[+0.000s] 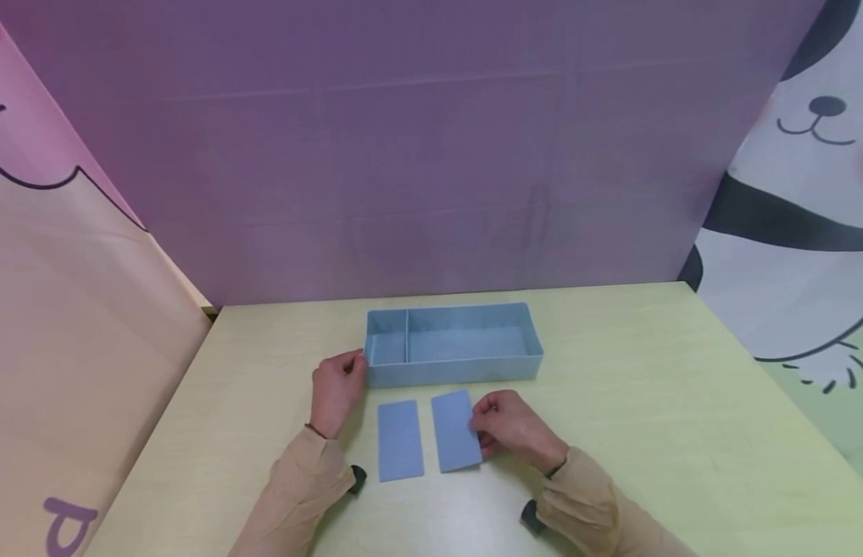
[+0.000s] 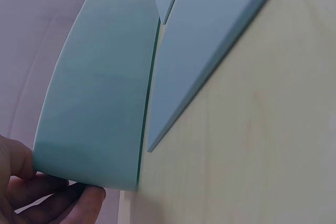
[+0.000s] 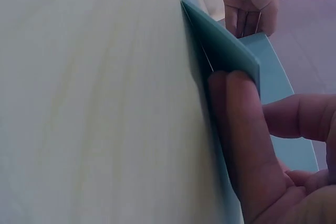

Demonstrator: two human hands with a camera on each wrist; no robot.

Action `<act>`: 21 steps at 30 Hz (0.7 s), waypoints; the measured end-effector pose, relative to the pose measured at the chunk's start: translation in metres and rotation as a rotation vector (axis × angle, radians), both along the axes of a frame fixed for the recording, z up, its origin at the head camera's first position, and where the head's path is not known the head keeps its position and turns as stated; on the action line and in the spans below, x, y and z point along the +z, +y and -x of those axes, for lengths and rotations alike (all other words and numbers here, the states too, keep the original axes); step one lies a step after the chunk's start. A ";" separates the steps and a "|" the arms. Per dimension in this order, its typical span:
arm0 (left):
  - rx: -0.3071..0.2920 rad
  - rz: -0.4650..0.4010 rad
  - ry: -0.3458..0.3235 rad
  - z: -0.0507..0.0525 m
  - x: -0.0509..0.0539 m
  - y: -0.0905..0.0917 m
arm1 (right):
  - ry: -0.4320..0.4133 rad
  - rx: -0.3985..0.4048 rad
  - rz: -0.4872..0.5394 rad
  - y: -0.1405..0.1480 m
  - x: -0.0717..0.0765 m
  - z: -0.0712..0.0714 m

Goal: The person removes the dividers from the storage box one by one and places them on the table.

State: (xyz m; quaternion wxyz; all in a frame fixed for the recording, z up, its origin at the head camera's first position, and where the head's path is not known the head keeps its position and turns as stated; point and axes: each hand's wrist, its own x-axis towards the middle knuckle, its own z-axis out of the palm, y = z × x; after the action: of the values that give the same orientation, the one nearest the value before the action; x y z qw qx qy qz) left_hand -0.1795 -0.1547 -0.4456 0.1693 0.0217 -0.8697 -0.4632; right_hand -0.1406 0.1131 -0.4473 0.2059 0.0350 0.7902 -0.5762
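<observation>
Loose, wrinkled tan sleeves (image 1: pixel 299 481)

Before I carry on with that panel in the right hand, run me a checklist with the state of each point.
1. Right grip secure on the right panel: ok, digits lie on both sides of it.
2. Right panel fully off the table: cannot tell; it tilts with its right edge raised, but contact along the left edge is unclear.
3. Panels separated: ok, a gap shows between the right panel and the left panel.
4. Tray compartments free: ok, nothing shows on either side of the divider.
5. Left grip steadying the tray: cannot tell; it touches the left end, firmness not visible.
</observation>
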 end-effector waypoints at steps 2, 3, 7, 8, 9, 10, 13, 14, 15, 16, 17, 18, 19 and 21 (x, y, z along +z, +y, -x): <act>0.003 0.003 -0.001 0.000 0.000 0.000 | 0.003 0.005 -0.010 0.001 0.000 0.000; 0.003 0.004 -0.003 0.000 0.000 0.000 | 0.004 0.007 -0.015 0.001 0.001 0.000; 0.005 0.009 -0.002 -0.001 0.001 0.000 | 0.001 0.023 -0.037 0.002 0.003 -0.001; 0.004 0.009 -0.002 -0.001 0.000 0.000 | -0.002 0.026 -0.042 0.003 0.003 -0.001; 0.004 0.010 -0.002 -0.001 0.001 0.001 | -0.004 0.030 -0.045 0.003 0.004 -0.001; 0.004 0.011 -0.001 -0.001 0.001 0.001 | -0.006 0.035 -0.047 0.004 0.004 -0.001; 0.004 0.011 -0.002 -0.001 0.001 0.001 | -0.009 0.050 -0.051 0.005 0.006 -0.001; 0.004 0.011 -0.001 -0.001 0.001 0.001 | -0.009 0.057 -0.051 0.006 0.006 -0.001; 0.004 0.011 0.000 -0.001 0.001 0.001 | -0.008 0.064 -0.050 0.006 0.007 -0.001; 0.003 0.009 0.000 -0.001 0.001 0.001 | -0.007 0.069 -0.053 0.006 0.007 -0.001; 0.003 0.009 0.001 -0.001 0.001 0.001 | -0.005 0.073 -0.058 0.007 0.008 -0.001; 0.003 0.009 0.002 -0.001 0.001 0.001 | -0.003 0.078 -0.062 0.007 0.008 -0.001; 0.003 0.012 0.002 -0.001 0.001 0.002 | -0.002 0.081 -0.066 0.007 0.008 -0.001; 0.005 0.015 0.000 -0.001 0.001 0.002 | 0.003 0.085 -0.075 0.008 0.009 -0.001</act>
State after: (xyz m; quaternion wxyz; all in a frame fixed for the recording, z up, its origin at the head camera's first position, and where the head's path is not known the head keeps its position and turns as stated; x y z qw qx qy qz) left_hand -0.1786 -0.1531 -0.4449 0.1705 0.0227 -0.8732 -0.4560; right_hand -0.1395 0.1214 -0.4385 0.2277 0.0082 0.8124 -0.5367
